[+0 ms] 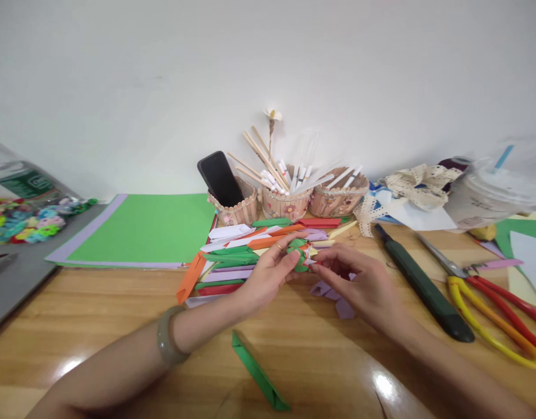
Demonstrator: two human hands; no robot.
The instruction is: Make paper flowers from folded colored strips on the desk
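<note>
My left hand [270, 273] and my right hand [359, 285] meet over the wooden table [119, 326]. Both pinch a small folded paper piece [300, 251], mostly green with some red and white. The left hand's fingers curl round its left side; the right hand's fingertips grip its right edge. A pale bangle [167, 343] sits on my left wrist. Behind the hands lies a pile of folded paper strips [233, 256] in green, orange, red, white and lilac. One folded green strip [259, 372] lies alone near the front edge. Small lilac paper bits [337, 299] rest under my right hand.
Three popsicle-stick cups [289, 203] hold sticks and a black phone [219, 177]. Green paper sheets [149, 230] lie at left, with a jar and coloured paper flowers [23, 224] beyond. At right lie a dark utility knife [425, 285], red-and-yellow scissors [499, 314], lace and a plastic bag.
</note>
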